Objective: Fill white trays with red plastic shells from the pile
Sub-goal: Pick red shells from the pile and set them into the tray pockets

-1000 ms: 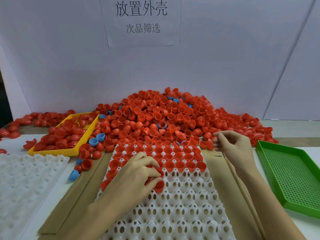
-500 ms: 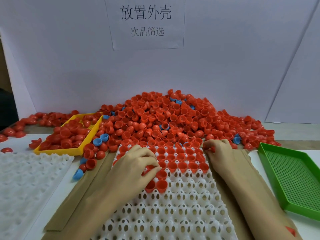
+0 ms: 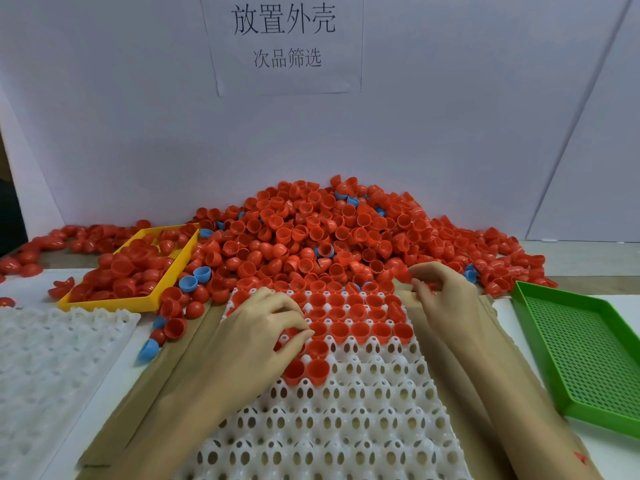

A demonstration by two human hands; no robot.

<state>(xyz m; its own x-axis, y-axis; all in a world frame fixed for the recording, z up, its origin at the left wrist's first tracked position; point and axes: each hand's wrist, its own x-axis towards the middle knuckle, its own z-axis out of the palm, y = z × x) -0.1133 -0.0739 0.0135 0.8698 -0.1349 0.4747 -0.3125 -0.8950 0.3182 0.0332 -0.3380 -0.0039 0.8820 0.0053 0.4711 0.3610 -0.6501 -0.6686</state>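
Nearest you, the white tray (image 3: 346, 427) with the holed cups lies on brown cardboard (image 3: 166, 372) on the desk (image 3: 505, 303); its near rows are bare and only the far rows carry red shells (image 3: 360, 329), mouths up. Your left hand (image 3: 263, 327) sits over the fill line on the tray's left part, grip curled with thumb and fingertips pinched together over a shell there; whether it actually holds one I cannot tell, as the fingers hide it. Two shells (image 3: 308, 370) sit just below that hand, in the next row. Your right hand (image 3: 446, 292) is at the tray's far right corner, touching the pile's edge, grip curled and pinching at something small and red; which piece it holds is too hidden to say. By the look of them these shells are thin, hollow plastic cups: likely very light, stiff, smooth, apt to roll on the dome and to nest in each other. Take each one by the rim, thumb outside and a finger inside, and drop it dome down into a cup; squeezing hard is probably needless. A second white tray (image 3: 52, 358) sits left, a green perforated tray (image 3: 581, 355) right. Farther off a yellow tray (image 3: 145, 299) holds more red pieces, a few blue shells (image 3: 188, 282) lie mixed in, so skip those, and the big pile (image 3: 322, 233) backs onto the white wall under a paper sign (image 3: 284, 39).
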